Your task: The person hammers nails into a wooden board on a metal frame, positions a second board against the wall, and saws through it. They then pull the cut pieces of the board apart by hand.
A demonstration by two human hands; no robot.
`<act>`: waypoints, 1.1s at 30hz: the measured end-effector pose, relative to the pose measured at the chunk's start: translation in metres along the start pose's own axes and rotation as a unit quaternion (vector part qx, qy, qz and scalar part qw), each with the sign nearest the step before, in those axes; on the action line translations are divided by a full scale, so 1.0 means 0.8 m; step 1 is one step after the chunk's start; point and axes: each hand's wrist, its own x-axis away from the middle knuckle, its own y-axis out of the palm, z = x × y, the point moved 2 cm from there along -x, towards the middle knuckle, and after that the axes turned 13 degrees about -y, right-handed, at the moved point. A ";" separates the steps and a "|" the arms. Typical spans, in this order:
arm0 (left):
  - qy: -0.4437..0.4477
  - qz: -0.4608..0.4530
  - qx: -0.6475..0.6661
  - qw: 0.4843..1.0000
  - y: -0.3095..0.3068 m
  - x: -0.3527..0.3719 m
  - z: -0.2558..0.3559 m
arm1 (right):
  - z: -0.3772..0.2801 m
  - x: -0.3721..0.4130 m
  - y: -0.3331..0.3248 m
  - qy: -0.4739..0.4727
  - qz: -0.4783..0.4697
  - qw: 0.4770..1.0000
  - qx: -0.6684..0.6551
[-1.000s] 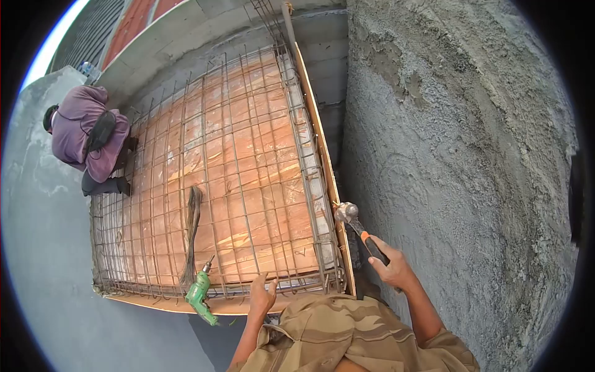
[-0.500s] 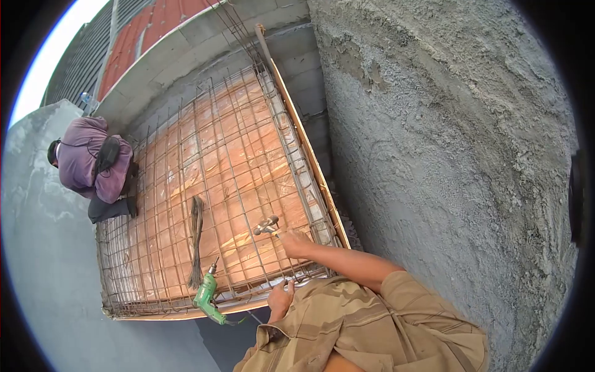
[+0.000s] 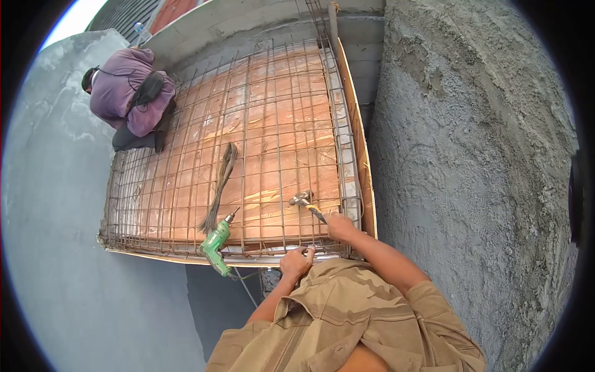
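My right hand (image 3: 342, 227) is closed round the handle of a hammer (image 3: 315, 212); its metal head is over the rebar grid (image 3: 280, 155), near the front right corner. At the front edge of the formwork, my left hand (image 3: 296, 264) has its thumb and fingers drawn together close to the bars. Whatever they pinch is too small to make out. To the left of that hand a green power drill (image 3: 215, 249) lies on the front bars, its chuck pointing up and right. Behind the drill, a bundle of tie wire (image 3: 221, 186) rests on the grid.
A co-worker in a purple top (image 3: 127, 90) crouches at the left edge of the grid. Orange-brown boards (image 3: 260, 130) lie beneath the bars. A wooden side board (image 3: 359, 136) runs along the right, beside a rough cement wall (image 3: 465, 155). A grey wall (image 3: 56, 186) stands at left.
The camera view has shifted, so the grid appears higher and further right. The hammer's handle now shows more plainly beyond my right hand. My left hand stays at the front edge.
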 end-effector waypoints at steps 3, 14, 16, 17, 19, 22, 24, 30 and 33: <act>-0.003 0.003 0.022 1.000 0.003 0.000 -0.003 | -0.005 0.039 -0.022 -0.037 0.049 0.998 -0.004; -0.016 -0.011 0.024 1.000 0.013 -0.014 -0.009 | 0.032 0.141 -0.056 0.052 0.305 0.942 0.130; -0.015 -0.012 0.021 1.000 0.015 -0.012 -0.010 | 0.077 0.134 -0.016 0.113 0.280 0.953 -0.016; -0.012 -0.010 0.018 1.000 0.011 -0.013 -0.009 | 0.081 0.133 -0.008 0.126 0.269 0.954 -0.041; -0.013 -0.011 0.024 1.000 0.009 -0.008 -0.009 | 0.070 0.134 0.008 0.160 0.252 0.950 -0.095; -0.023 -0.027 0.014 0.999 0.008 -0.012 -0.004 | 0.062 0.130 0.007 0.201 0.237 0.945 -0.099; -0.025 -0.028 0.004 0.999 0.007 -0.013 -0.001 | 0.067 0.128 0.018 0.213 0.244 0.941 -0.092; -0.009 -0.039 -0.068 0.997 0.015 -0.012 0.007 | 0.050 0.131 0.012 0.230 0.285 0.928 -0.070; 0.025 0.005 -0.077 0.997 0.028 -0.012 0.005 | 0.044 0.134 0.001 0.275 0.250 0.920 -0.126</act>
